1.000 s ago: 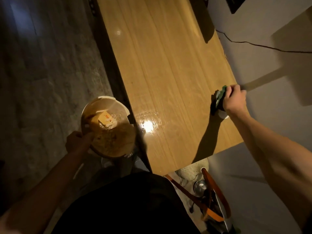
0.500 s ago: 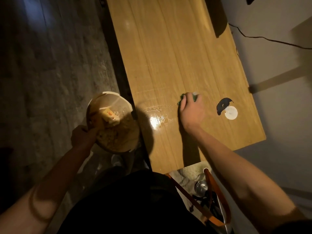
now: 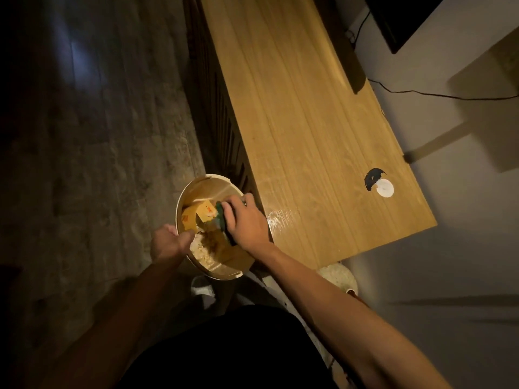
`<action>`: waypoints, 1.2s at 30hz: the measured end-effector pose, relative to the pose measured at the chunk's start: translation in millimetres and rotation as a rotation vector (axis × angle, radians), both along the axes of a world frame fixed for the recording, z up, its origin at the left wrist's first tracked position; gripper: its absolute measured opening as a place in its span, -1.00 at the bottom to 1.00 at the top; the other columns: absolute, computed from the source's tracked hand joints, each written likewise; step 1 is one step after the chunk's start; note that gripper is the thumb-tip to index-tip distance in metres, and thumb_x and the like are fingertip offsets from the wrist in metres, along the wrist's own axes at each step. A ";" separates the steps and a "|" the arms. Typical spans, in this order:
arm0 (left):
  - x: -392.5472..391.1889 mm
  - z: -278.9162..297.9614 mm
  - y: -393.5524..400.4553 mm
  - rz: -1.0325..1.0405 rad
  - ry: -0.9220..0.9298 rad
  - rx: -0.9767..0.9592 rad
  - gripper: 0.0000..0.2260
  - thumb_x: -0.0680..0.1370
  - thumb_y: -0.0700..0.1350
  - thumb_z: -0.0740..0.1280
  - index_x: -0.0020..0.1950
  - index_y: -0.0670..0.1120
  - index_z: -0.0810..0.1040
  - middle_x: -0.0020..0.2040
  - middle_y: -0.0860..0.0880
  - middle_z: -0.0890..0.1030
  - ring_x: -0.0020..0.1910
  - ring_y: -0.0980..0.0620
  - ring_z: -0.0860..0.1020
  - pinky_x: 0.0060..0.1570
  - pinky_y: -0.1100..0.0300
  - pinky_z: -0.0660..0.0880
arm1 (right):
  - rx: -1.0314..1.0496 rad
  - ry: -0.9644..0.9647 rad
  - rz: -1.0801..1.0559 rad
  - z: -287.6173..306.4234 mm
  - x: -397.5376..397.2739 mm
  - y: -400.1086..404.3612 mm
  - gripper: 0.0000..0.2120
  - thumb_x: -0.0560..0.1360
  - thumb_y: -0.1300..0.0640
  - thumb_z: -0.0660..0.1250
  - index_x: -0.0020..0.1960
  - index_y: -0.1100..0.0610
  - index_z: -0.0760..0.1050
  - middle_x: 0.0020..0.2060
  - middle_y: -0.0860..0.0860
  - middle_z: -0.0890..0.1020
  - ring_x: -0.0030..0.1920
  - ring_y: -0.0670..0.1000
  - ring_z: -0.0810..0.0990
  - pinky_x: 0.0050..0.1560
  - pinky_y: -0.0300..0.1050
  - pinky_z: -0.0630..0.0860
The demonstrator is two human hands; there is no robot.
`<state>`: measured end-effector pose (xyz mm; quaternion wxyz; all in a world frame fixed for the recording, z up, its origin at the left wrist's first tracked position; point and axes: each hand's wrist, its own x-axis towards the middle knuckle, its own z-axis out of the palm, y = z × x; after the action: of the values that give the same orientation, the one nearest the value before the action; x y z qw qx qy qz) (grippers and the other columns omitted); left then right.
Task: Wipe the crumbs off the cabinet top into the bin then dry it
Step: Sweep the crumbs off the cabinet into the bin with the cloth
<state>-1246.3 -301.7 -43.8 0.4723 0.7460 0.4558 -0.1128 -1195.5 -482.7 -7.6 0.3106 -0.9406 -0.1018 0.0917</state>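
green cloth (image 3: 222, 220) in right-hand grip (image 3: 245, 224), over bin (image 3: 196, 183)

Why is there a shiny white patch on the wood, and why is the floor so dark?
In the head view, the shiny patch is lamp glare bouncing off the glossy cabinet top, near the right hand holding the green cloth over the bin; the left hand grips the rim. The floor lies outside the light, so it looks murky, and straight edges bend from the wide lens.
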 end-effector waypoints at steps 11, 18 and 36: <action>-20.5 -9.1 -10.5 -0.104 0.157 0.029 -0.71 0.40 -0.01 0.50 -0.04 -0.16 0.55 -0.11 -0.18 0.62 -0.11 -0.21 0.60 -0.14 -0.02 0.59 | -0.122 0.019 -0.528 25.1 16.2 -228.3 -0.71 0.72 -0.07 0.10 0.26 0.02 0.52 0.15 0.08 0.54 0.11 -0.02 0.46 0.14 -0.09 0.37; -38.1 -11.1 -25.4 -0.116 0.174 0.094 -0.72 0.43 -0.01 0.51 -0.05 -0.18 0.59 -0.23 -0.10 0.57 -0.25 -0.08 0.55 -0.29 0.08 0.49 | -0.253 0.118 -0.693 2.5 71.2 -334.4 -0.65 0.72 -0.12 0.07 0.32 0.04 0.46 0.21 0.16 0.44 0.18 0.19 0.51 0.16 0.03 0.38; -47.7 8.2 -72.0 0.113 0.111 0.052 -0.76 0.39 -0.06 0.49 -0.08 -0.15 0.53 -0.05 -0.20 0.61 -0.04 -0.22 0.61 0.01 -0.20 0.61 | -0.158 -0.078 0.181 -36.1 -6.3 -69.5 -0.75 0.70 -0.05 0.16 0.27 0.00 0.52 0.17 0.06 0.52 0.07 0.09 0.58 -0.16 -0.15 0.47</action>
<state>-1294.0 -373.8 -35.6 0.4323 0.7238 0.5253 -0.1155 -1201.8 -552.2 -43.7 0.2219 -0.9520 -0.1906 0.0904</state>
